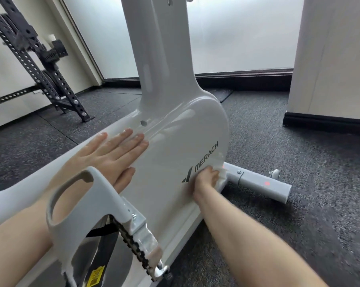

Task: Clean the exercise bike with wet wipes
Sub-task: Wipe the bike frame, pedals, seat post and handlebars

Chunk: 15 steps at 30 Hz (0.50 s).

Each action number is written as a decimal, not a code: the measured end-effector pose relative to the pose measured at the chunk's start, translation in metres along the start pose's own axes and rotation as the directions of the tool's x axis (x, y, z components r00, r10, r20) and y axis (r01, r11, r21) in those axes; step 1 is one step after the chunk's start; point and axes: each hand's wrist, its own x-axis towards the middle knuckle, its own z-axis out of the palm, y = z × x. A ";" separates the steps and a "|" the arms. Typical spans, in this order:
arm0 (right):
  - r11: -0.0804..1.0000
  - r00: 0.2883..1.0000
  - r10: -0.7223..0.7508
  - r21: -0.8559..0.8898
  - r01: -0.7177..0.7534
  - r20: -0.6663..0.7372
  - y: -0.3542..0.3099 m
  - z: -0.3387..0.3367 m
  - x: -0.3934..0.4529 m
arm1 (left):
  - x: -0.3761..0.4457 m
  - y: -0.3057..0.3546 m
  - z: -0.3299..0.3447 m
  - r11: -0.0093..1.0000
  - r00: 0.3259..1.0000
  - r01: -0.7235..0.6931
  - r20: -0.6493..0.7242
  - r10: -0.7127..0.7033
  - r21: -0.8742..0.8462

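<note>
At four o'clock on the exercise bike (pixel 170 158) housing: my right hand (pixel 206 179) clutching a wet wipe (pixel 221 175); my left hand (pixel 112 150) flat, fingers together, at ten o'clock.

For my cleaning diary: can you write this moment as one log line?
step: wiping bike side | left hand: flat on cover | right hand: grips wipe near logo

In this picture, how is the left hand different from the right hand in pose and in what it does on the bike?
The left hand lies flat with straight fingers on the upper part of the bike housing; the right hand has curled fingers. The left hand holds nothing that can be seen, while the right hand grips a wet wipe. The left hand sits higher; the right hand is low, at the front edge beside the logo. Both touch the same white housing.
</note>
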 end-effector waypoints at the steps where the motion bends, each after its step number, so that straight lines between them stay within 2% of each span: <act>1: 0.997 0.998 0.058 0.055 -0.057 -0.015 -0.015 0.004 0.019 | 0.000 0.000 0.000 1.000 1.000 0.000 -0.003 0.000 0.003; 2: 0.990 0.996 0.091 0.107 -0.091 0.004 -0.032 0.006 0.035 | 0.000 0.000 -0.001 1.000 1.000 -0.001 -0.003 0.001 0.005; 4: 0.999 0.999 0.006 0.047 -0.009 0.054 -0.072 0.013 0.051 | -0.001 0.001 -0.001 1.000 1.000 -0.002 -0.005 0.002 0.003; 5: 0.997 0.993 -0.077 -0.022 0.079 0.086 -0.095 0.016 0.047 | -0.001 0.001 -0.001 1.000 1.000 0.001 -0.010 -0.001 0.001; 6: 0.969 0.968 -0.225 -0.083 0.235 0.107 -0.116 0.020 0.039 | -0.001 0.002 -0.001 1.000 1.000 0.002 -0.011 -0.002 -0.003; 7: 0.905 0.908 -0.394 -0.111 0.410 0.143 -0.134 0.025 0.025 | -0.001 0.001 -0.002 1.000 1.000 0.002 -0.015 -0.002 -0.006; 9: 0.736 0.748 -0.629 -0.147 0.661 0.213 -0.145 0.037 -0.016 | 0.001 0.000 -0.002 1.000 1.000 -0.004 -0.018 0.004 -0.004; 11: 0.496 0.528 -0.789 -0.180 0.849 0.315 -0.122 0.041 -0.062 | 0.000 0.001 -0.002 1.000 1.000 -0.001 -0.012 0.001 0.000; 13: 0.205 0.241 -0.862 -0.127 0.970 0.447 -0.075 0.031 -0.094 | 0.000 0.004 -0.003 1.000 1.000 0.020 -0.018 -0.020 -0.001; 14: 0.090 0.126 -0.853 -0.095 0.991 0.506 -0.055 0.023 -0.099 | 0.000 0.005 -0.005 0.999 0.999 0.033 -0.026 -0.033 -0.005; 15: 0.002 0.041 -0.836 -0.072 0.997 0.547 -0.042 0.015 -0.096 | 0.000 0.006 -0.007 0.999 0.998 0.053 -0.034 -0.054 -0.007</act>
